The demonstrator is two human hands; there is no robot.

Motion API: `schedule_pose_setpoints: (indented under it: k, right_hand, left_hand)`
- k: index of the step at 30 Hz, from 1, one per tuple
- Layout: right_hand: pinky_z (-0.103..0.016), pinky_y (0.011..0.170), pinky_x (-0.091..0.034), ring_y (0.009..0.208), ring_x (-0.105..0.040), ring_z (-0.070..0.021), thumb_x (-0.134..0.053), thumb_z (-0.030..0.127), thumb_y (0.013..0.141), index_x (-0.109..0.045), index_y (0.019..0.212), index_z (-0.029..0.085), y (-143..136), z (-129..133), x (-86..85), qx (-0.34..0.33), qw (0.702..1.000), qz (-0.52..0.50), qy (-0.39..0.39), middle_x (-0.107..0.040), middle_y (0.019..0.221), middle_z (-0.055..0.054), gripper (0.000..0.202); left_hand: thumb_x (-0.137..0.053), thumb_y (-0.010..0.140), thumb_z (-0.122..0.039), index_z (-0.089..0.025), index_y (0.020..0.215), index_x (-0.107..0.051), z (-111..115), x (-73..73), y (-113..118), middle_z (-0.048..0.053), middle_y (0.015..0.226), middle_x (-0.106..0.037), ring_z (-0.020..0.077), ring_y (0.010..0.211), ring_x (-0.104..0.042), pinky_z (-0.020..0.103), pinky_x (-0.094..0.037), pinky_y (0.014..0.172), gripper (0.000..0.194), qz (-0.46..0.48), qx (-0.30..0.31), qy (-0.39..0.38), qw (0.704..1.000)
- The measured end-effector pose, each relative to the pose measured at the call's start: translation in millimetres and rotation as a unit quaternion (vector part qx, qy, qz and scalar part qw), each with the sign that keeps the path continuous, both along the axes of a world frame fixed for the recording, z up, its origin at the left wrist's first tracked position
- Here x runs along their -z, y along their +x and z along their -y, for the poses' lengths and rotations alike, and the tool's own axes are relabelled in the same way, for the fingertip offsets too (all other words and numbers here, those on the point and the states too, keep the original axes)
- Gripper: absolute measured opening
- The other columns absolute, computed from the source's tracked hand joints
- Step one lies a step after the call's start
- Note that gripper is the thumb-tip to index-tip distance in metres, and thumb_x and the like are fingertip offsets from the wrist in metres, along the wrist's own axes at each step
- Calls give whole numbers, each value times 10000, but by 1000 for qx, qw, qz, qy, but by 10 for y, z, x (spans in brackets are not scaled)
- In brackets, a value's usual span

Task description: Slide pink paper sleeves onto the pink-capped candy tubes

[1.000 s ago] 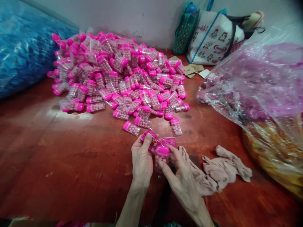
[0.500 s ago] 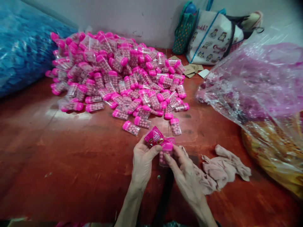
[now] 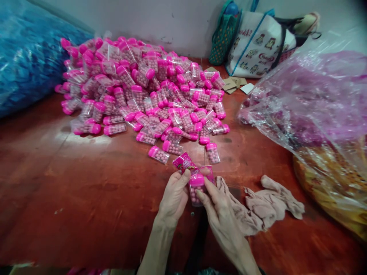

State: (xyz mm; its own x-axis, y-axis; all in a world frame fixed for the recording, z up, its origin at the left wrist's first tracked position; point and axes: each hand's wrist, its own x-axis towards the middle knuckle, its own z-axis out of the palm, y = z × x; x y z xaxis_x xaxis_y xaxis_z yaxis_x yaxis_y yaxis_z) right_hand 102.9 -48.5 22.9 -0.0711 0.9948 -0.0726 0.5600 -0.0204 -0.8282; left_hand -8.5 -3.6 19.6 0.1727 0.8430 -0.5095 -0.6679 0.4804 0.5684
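Note:
Between my two hands is a clear container of pink balls with a bright pink cap (image 3: 196,190), cap end up. My right hand (image 3: 219,202) pinches it at its right side. The fingers of my left hand (image 3: 174,194) are closed on a printed pink wrapper (image 3: 184,162), its thumb near the cap. Part of the wrapper also shows behind the container, by my right fingers. Just beyond my hands lie single containers (image 3: 212,152) of the same kind, and behind them a large heap of them (image 3: 137,88).
A blue plastic sack (image 3: 31,57) stands at the left. Beige crumpled cloth (image 3: 269,204) lies right of my hands. Clear and purple plastic (image 3: 309,95) covers the right side, above a yellow bag (image 3: 327,183). At the back are a white printed bag (image 3: 252,46) and cardboard pieces (image 3: 229,84).
The container has come lower and slightly left, and more of its front shows. The left part of the wrapper has shifted a little left and looks narrower.

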Motion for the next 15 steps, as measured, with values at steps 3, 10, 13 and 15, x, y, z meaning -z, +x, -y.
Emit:
schedule_pose_setpoints:
  k: [3,10,13,15]
  right_hand:
    - [-351,888,-486,1139,-528,-225,-434,217,907,-490,1261,274,13,-14,-11,-5,1000,-24,-12,-579,1246,-22,363]
    - [-349,881,-479,1063,-570,-220,-449,180,889,-532,1214,193,-13,-15,1,17,1000,8,-13,-636,1137,-71,336]
    - [-373,895,-461,1088,-545,-234,-462,191,882,-548,1195,196,-24,-6,5,31,999,21,-18,-621,1149,-81,325]
    - [-388,887,-458,1048,-562,-235,-456,203,886,-555,1179,199,-34,-3,3,45,999,13,-22,-628,1117,-81,310]
  left_hand:
    - [-687,707,-332,-108,912,-662,14,28,-8,113,783,-720,188,621,-654,238,-474,507,305,0,-4,13,1000]
    - [-689,703,-336,-116,917,-674,52,87,64,97,744,-715,111,438,-571,194,-392,395,308,-28,6,8,1000]
    - [-659,734,-330,-107,912,-680,42,103,83,99,755,-713,122,485,-593,212,-439,449,286,-13,5,18,1000]
    - [-643,750,-317,-100,901,-685,36,114,82,107,770,-715,125,503,-598,215,-448,462,267,-1,15,24,1000]
